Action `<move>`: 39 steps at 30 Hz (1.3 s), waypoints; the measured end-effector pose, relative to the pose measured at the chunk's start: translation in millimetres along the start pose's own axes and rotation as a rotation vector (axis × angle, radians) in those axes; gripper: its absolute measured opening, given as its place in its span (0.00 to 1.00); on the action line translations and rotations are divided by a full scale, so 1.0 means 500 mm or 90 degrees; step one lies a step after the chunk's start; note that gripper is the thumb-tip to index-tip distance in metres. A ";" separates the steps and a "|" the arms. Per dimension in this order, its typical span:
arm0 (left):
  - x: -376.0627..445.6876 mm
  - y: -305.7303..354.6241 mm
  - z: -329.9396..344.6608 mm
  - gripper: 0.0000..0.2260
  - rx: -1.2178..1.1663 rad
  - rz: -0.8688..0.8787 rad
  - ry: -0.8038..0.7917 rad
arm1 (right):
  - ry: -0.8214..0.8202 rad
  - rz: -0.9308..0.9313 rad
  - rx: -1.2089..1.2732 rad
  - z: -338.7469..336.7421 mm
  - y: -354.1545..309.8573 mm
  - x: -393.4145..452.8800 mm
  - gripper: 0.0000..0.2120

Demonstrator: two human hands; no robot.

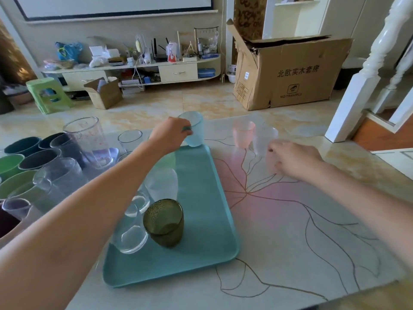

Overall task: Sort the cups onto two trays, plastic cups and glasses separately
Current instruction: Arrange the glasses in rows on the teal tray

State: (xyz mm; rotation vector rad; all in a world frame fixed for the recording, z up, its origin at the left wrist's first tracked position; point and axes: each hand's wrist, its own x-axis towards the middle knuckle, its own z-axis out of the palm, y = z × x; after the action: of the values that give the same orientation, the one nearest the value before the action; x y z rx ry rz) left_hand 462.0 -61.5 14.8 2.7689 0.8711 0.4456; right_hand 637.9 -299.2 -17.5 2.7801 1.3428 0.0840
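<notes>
My left hand (170, 135) grips a pale blue cup (194, 129) at the far edge of the teal tray (207, 209). On that tray stand a dark green glass (164, 222), a clear glass (131, 236) partly hidden by my forearm, and a frosted clear cup (163, 182). My right hand (292, 159) reaches with fingers apart, just short of a frosted clear cup (264, 139) on the table. A pink cup (243, 133) stands beside that one.
Several cups crowd the table's left: green (10, 164), dark teal (22, 145), grey (39, 158), and a tall clear measuring cup (88, 139). A white stair post (357, 86) rises at right. A cardboard box (290, 70) sits on the floor beyond.
</notes>
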 end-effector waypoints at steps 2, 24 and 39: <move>0.037 -0.021 0.020 0.11 0.020 0.004 -0.031 | 0.032 -0.003 -0.002 0.007 -0.003 0.019 0.13; 0.070 -0.097 0.077 0.11 -0.023 0.023 0.009 | 0.106 0.021 0.215 -0.006 -0.056 0.059 0.06; 0.049 -0.156 0.069 0.10 -0.021 -0.059 0.019 | 0.110 -0.223 0.278 -0.037 -0.265 0.100 0.07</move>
State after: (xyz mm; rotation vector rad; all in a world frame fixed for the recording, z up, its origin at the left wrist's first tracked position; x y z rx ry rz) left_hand 452.3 12.0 -33.6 2.6853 0.9858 0.4814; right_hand 564.0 -177.4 -7.4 2.8592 2.0965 0.0150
